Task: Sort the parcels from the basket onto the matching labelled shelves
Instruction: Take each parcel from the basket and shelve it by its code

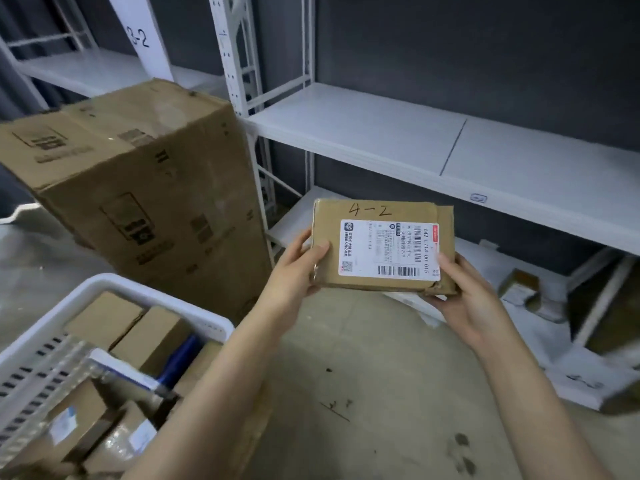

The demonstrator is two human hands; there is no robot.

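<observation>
A flat brown cardboard parcel (381, 244) marked "4-2" by hand, with a white shipping label, is held up in front of me. My left hand (298, 268) grips its left edge and my right hand (464, 292) grips its lower right corner. The white plastic basket (114, 289) sits at the lower left, holding several more cardboard parcels (152, 337). White metal shelves (415, 143) stand behind the parcel. A post of the left rack (138, 36) is marked "3-2".
A large cardboard box (138, 188) stands on the floor at the left, between the basket and the shelf upright. A few small parcels (519, 289) lie on the lowest shelf at the right. Bare concrete floor (363, 393) lies below my hands.
</observation>
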